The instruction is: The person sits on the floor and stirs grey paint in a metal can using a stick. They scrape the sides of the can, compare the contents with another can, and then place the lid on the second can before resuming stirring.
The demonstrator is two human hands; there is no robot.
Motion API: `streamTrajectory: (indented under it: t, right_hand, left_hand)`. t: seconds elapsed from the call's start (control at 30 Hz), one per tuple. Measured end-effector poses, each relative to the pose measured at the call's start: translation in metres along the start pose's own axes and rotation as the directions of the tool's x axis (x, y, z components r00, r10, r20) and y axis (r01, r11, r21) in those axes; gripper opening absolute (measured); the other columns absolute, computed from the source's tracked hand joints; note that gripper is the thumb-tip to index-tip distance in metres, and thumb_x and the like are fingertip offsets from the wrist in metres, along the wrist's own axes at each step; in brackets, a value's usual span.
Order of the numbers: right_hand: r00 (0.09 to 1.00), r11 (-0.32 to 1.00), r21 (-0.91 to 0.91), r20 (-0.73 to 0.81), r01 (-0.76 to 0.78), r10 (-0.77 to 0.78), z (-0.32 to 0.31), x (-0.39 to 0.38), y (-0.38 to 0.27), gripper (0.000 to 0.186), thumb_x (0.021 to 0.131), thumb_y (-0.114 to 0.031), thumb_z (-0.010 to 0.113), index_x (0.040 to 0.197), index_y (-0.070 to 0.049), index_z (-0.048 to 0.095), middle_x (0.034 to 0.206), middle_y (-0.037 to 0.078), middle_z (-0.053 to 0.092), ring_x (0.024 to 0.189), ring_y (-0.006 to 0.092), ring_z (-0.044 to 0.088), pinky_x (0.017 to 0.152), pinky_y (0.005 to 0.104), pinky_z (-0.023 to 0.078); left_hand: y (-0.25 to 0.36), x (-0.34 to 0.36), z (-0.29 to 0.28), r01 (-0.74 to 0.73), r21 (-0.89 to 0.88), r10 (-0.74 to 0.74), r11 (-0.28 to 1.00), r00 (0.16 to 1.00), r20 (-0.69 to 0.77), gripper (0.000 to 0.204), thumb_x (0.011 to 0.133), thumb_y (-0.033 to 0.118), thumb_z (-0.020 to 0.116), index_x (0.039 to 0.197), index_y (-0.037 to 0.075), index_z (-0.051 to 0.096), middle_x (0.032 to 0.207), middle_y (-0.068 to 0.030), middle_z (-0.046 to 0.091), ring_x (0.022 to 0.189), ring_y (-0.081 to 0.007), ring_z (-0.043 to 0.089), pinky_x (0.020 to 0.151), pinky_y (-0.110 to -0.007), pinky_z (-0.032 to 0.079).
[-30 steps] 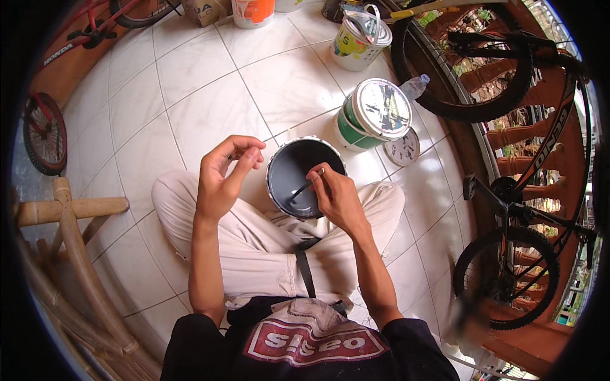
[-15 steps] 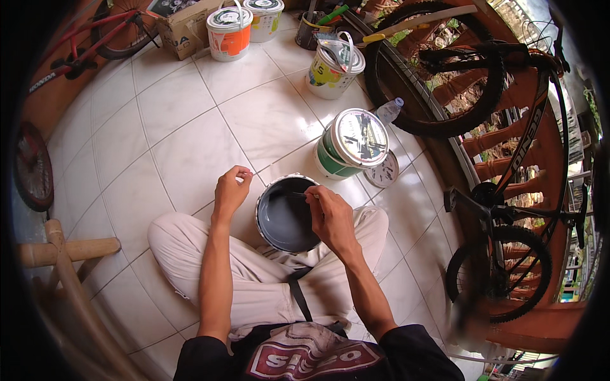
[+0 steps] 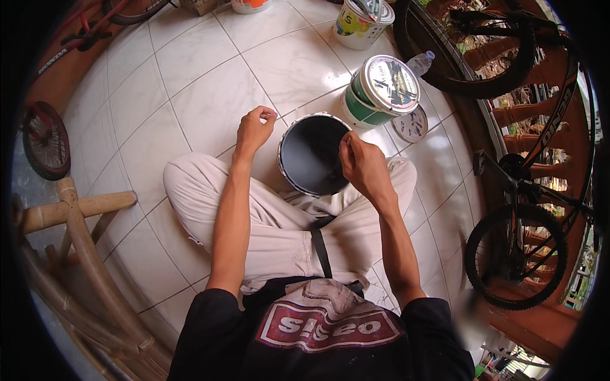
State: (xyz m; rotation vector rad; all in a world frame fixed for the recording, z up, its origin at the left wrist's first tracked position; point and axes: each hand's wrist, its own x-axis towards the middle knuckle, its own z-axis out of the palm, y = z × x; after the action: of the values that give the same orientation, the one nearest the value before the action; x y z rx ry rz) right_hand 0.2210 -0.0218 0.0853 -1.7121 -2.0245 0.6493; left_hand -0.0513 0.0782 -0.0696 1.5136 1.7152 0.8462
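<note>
An open bucket of dark grey liquid stands between my crossed legs, its rim flecked with dried paint. Over its right edge, my right hand is closed in a pinch. What it holds is mostly hidden in this frame; a thin stick-like tool showed at its fingertips a moment earlier. Just left of the rim, my left hand hovers with fingers curled and thumb drawn in, nothing visible in it. Beyond the bucket to the right sits a lidded green and white pail, with a round lid on the floor beside it.
A clear plastic bottle and a yellow-patterned pail are farther back. The bicycle leans along the railing at right. A bamboo frame stands at left. An orange pail is cut off by the top edge.
The whole view has shifted, so things appear higher and slightly right. My right hand has moved a little toward the bucket's right rim; the thin tool's end no longer shows. My left hand keeps its place.
</note>
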Motion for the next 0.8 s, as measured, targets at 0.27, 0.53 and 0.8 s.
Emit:
streamTrajectory:
  t: [0.27,0.53,0.8]
  right_hand:
    - [0.967,0.982,-0.05,-0.173,0.181,-0.187,0.002,0.009,-0.003,0.011,0.107,-0.007,0.062,0.102,0.002,0.064,0.081,0.025,0.072,0.081,0.0498,0.07,0.071,0.0534,0.056]
    - [0.859,0.867,0.058,0.116,0.495,-0.499,-0.01,0.067,-0.003,0.015,0.107,-0.008,0.064,0.114,0.004,0.071,0.082,0.02,0.077,0.068,0.0315,0.076,0.068,0.0412,0.06]
    - [0.603,0.738,0.35,0.427,0.577,-0.674,-0.01,0.089,-0.027,0.023,0.104,-0.013,0.061,0.108,0.005,0.074,0.084,0.028,0.075,0.077,0.0461,0.075,0.076,0.0522,0.061]
  left_hand:
    - [0.057,-0.06,-0.072,-0.2,-0.276,0.165,0.94,0.976,-0.145,0.026,0.111,0.018,0.066,0.129,0.002,0.075,0.112,-0.011,0.081,0.091,-0.0162,0.076,0.083,-0.031,0.057]
    - [0.101,-0.155,-0.293,-0.417,-0.292,0.217,0.86,0.819,-0.532,0.032,0.114,0.018,0.062,0.134,-0.006,0.071,0.12,-0.014,0.076,0.105,-0.0194,0.073,0.105,-0.036,0.056]
    - [0.014,-0.132,-0.323,-0.095,-0.219,-0.018,0.971,0.885,-0.465,0.031,0.113,0.022,0.065,0.134,-0.001,0.074,0.12,-0.0098,0.077,0.1,-0.0141,0.071,0.101,-0.031,0.055]
